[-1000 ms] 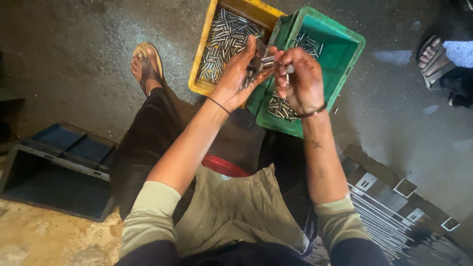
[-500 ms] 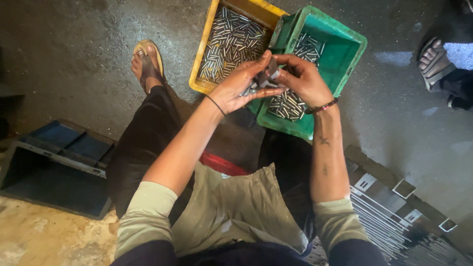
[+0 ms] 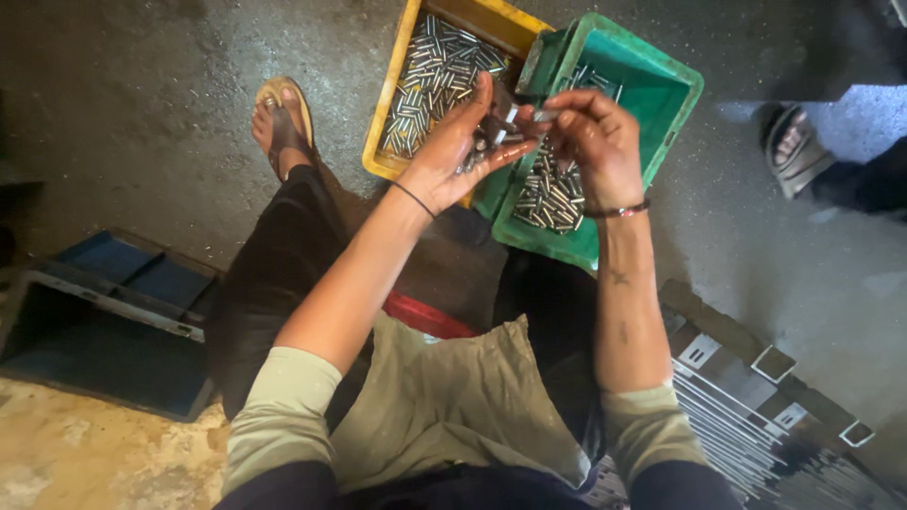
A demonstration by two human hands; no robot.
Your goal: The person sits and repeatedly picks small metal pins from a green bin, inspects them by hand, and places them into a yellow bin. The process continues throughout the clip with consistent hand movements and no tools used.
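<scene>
My left hand [image 3: 463, 151] is cupped palm up over the gap between two crates and holds several small metal pins [image 3: 491, 132]. My right hand [image 3: 595, 142] is beside it, with its fingertips pinched on one short metal pin [image 3: 545, 115] next to the left palm. Below the hands, a yellow crate [image 3: 416, 57] on the left and a green crate [image 3: 661, 113] on the right each hold many of the same silvery pins. Both crates rest on the dark concrete floor in front of my knees.
My sandalled foot [image 3: 282, 127] rests left of the yellow crate. A dark blue metal frame [image 3: 104, 312] lies at lower left. Stacked metal strips and square tubes [image 3: 756, 406] lie at lower right. Another person's sandalled foot [image 3: 794, 146] is at the right edge.
Both hands have stayed together over the crates. The right hand dipped toward the green crate and has come back up beside the left palm with a pin in its fingertips.
</scene>
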